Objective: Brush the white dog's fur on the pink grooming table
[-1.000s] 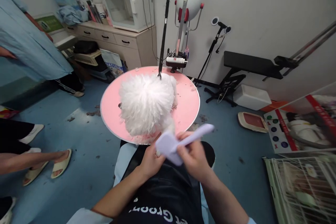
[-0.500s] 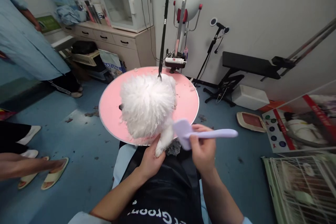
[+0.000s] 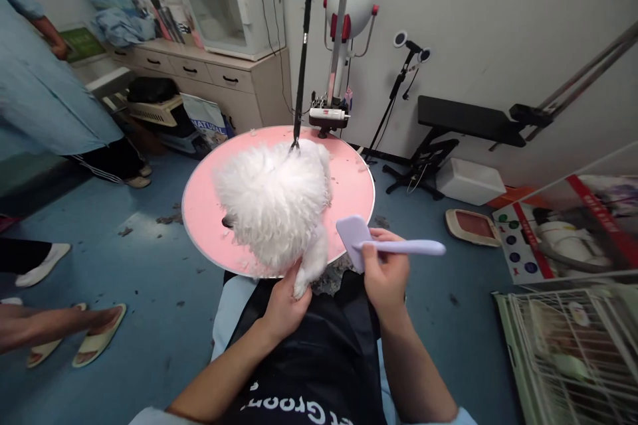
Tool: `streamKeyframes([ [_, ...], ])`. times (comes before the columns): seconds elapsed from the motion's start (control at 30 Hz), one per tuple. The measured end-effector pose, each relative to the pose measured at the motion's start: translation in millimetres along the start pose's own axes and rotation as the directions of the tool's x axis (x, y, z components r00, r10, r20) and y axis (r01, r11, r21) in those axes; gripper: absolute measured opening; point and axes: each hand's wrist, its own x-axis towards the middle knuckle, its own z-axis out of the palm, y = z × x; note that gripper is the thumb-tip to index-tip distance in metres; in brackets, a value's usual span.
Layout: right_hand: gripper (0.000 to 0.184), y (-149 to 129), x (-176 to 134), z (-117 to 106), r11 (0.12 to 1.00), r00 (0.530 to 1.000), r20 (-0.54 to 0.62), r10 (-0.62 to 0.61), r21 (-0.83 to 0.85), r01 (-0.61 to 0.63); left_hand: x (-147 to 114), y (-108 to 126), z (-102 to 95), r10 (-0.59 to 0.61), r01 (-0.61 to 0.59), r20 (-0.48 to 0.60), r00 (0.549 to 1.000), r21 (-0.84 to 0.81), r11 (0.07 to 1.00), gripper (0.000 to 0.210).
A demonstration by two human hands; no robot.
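Note:
A fluffy white dog [image 3: 276, 196] is on a round pink grooming table [image 3: 349, 179], its dark nose toward the left. A black grooming strap [image 3: 302, 60] runs down to it from above. My left hand [image 3: 285, 305] is closed around the dog's front paw at the table's near edge. In my right hand [image 3: 386, 275] is a pale purple slicker brush [image 3: 355, 238], gripped by the handle with its head turned toward the leg. A gap shows between brush and fur; the bristles are hard to make out.
Behind the table stands a metal grooming arm [image 3: 339, 33] with a white dryer [image 3: 351, 0]. A person in a blue gown [image 3: 44, 80] is at the left, and another person's sandalled feet [image 3: 100, 339] are nearer. A wire cage [image 3: 573, 345] sits at the lower right.
The brush and my right hand have drawn slightly away from the dog's leg. The dog's head has shifted a little to the left, showing more nose. My left hand still holds the paw.

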Motion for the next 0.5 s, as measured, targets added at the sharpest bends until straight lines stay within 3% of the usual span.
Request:
streamKeyframes([
  [0.03,0.019,0.4,0.6,-0.2,1.000,0.999,0.038,-0.008,0.015,0.007,-0.2,-0.8,0.8,0.016,-0.016,0.011,1.000,0.004,1.000,0.057],
  [0.1,0.020,-0.3,1.1,0.0,0.999,0.971,0.238,0.020,0.029,-0.027,-0.8,-2.2,2.2,0.036,-0.036,0.016,0.999,0.008,0.999,0.054],
  [0.13,0.020,-1.3,1.0,0.3,0.999,0.962,0.270,0.034,0.010,-0.038,-1.0,-2.5,2.9,0.041,-0.042,0.006,0.999,0.013,0.999,0.054],
  [0.23,0.020,-5.4,0.4,2.0,1.000,1.000,0.013,0.007,-0.013,-0.006,-1.3,-1.7,3.5,0.038,-0.037,-0.020,0.999,0.034,0.999,0.054],
  [0.27,0.020,-6.2,0.6,2.7,1.000,1.000,0.014,0.000,0.006,0.000,-1.2,-1.2,3.3,0.035,-0.035,-0.002,0.999,0.035,0.999,0.053],
  [0.37,0.022,-1.5,6.3,3.7,0.997,0.964,0.263,0.049,0.043,-0.063,-0.2,-0.7,1.6,0.013,-0.015,0.052,0.999,0.033,0.999,0.047],
  [0.4,0.022,3.0,10.1,3.0,0.997,0.971,0.230,0.065,0.030,-0.074,0.7,-1.1,0.9,0.012,-0.013,0.052,0.999,0.030,0.999,0.049],
  [0.47,0.018,15.1,16.4,-0.6,0.995,0.995,-0.038,0.095,0.034,-0.094,3.9,-2.1,-0.1,0.043,-0.043,0.041,0.998,0.004,0.999,0.053],
  [0.5,0.015,21.5,16.6,-2.7,0.988,0.982,-0.127,0.141,0.074,-0.132,6.2,-2.2,-0.3,0.066,-0.066,0.038,0.997,-0.016,0.998,0.052],
])
